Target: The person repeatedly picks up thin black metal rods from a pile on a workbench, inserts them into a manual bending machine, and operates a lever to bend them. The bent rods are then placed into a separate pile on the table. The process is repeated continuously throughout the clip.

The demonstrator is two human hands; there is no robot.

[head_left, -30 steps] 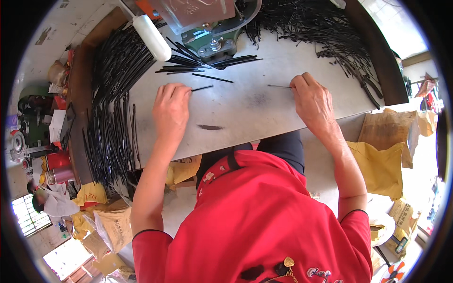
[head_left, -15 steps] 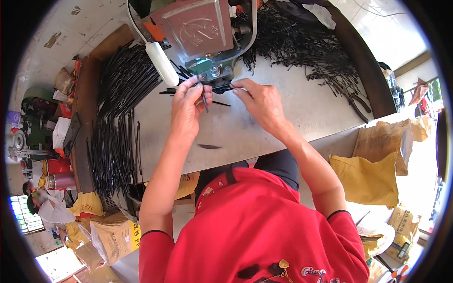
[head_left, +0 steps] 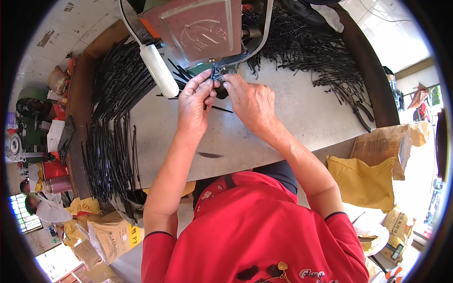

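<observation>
My left hand (head_left: 193,101) is closed in a pinch at the front of a bench machine (head_left: 200,33) with a reddish-brown cover. A thin black strip is between its thumb and fingers, mostly hidden by them. Close beside it, my right hand (head_left: 255,104) has its fingers bent and closed against the machine's metal fitting (head_left: 217,74). Whatever those fingers hold is hidden. A few loose black strips (head_left: 222,109) lie on the metal tabletop (head_left: 264,141) under and behind my hands.
Long black strips (head_left: 118,85) are heaped along the left side. Thinner black pieces (head_left: 311,52) pile up at the back right, beside pliers (head_left: 361,113). A white lamp tube (head_left: 159,70) hangs left of the machine. Raised brown edges (head_left: 373,61) bound the table; a yellow sack (head_left: 363,179) stands right.
My hands have come closer together and up to the machine's fitting. The strip in my left hand, upright and plainly seen before, is now mostly covered. The view has shifted slightly.
</observation>
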